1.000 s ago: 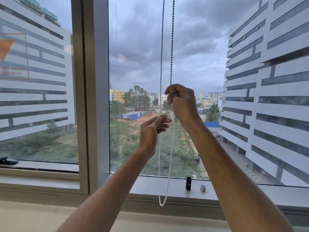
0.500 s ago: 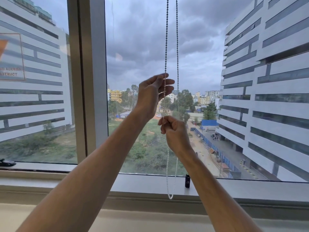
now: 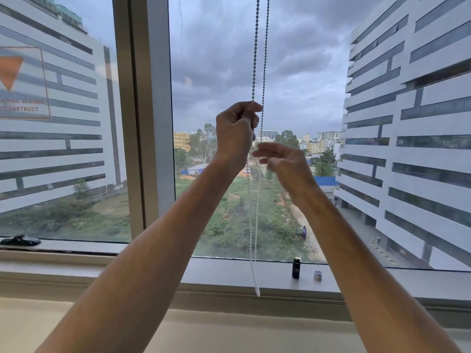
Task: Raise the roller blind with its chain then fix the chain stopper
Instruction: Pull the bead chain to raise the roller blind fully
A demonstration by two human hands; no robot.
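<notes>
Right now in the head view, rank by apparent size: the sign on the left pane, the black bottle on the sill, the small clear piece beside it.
1. Sign, largest.
2. Black bottle.
3. Clear piece, smallest.
Bottle and piece share the sill, so that comparison is fair.

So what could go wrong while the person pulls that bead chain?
The left hand alone pinches the chain; the right hand looks blurred and open, so the chain might slip from that one grip. The hanging loop could also swing and tip the small black bottle on the sill.
</notes>
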